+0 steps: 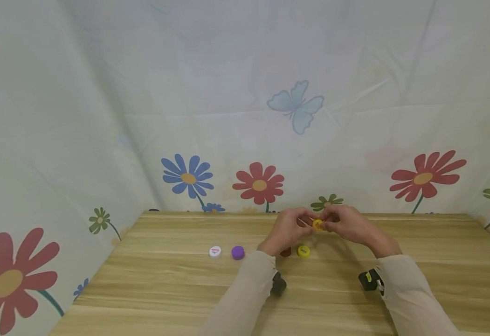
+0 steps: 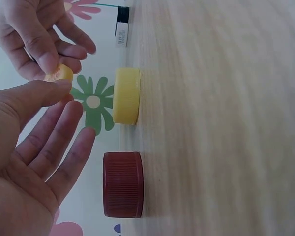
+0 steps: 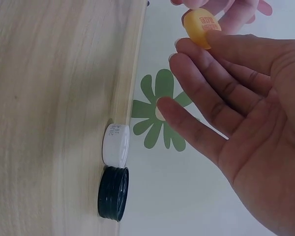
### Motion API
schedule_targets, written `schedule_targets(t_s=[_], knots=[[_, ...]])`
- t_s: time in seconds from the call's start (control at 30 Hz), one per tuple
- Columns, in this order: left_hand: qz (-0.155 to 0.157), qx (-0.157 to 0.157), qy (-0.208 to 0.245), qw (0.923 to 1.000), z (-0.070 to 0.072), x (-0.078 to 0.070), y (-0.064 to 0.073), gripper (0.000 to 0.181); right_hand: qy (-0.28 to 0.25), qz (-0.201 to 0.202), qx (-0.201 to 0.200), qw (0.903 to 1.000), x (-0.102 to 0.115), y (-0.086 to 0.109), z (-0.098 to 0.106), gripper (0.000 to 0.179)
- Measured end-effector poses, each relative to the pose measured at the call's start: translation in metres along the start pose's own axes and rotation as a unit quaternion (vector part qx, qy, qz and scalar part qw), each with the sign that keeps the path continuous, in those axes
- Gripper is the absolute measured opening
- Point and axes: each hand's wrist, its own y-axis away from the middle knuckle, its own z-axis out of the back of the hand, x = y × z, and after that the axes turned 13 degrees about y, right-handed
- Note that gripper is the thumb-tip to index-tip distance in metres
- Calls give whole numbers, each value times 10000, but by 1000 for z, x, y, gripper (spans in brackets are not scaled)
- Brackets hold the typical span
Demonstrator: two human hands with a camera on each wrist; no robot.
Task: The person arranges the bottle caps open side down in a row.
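Observation:
An orange-yellow bottle cap (image 1: 318,225) with red print is held up over the far side of the table, between both hands. My left hand (image 1: 286,229) pinches its left edge, thumb in front; the other fingers spread loosely in the left wrist view. From the opposite side my right hand (image 1: 351,226) pinches the same cap between thumb and fingers. Below them on the table stand a yellow cap (image 2: 127,96) and a ribbed dark red cap (image 2: 123,184); the left wrist partly hides the red one in the head view.
To the left on the wooden table (image 1: 165,289) lie a white cap (image 1: 215,252) with red print and a purple cap (image 1: 238,252). The right wrist view shows another white cap (image 3: 116,145) beside a black cap (image 3: 113,193). A flowered cloth (image 1: 228,93) hangs behind.

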Motion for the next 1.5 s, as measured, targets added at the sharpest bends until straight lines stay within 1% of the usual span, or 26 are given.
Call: schedule_targets(t_s=[0.3,0.63,0.87,1.1,1.37,1.5], knots=[[-111,-32,-160,9998,1,0,0,29,-238,-71,65,9997,0,0,-1,11],[-219,-37,-201,9996,-1,1,0,29,-360,-72,89,9993,-4,0,-3,11],[-121,3,-212,9997,-1,2,0,28,-421,-89,129,9990,-4,0,-2,11],[-108,101,-219,9997,0,2,0,26,-268,88,89,9996,-5,-1,-1,15],[32,213,-87,9997,0,1,2,22,-320,304,97,9990,-5,0,-1,20],[23,281,-114,9995,-1,0,2,21,-211,246,85,9994,-5,1,0,20]])
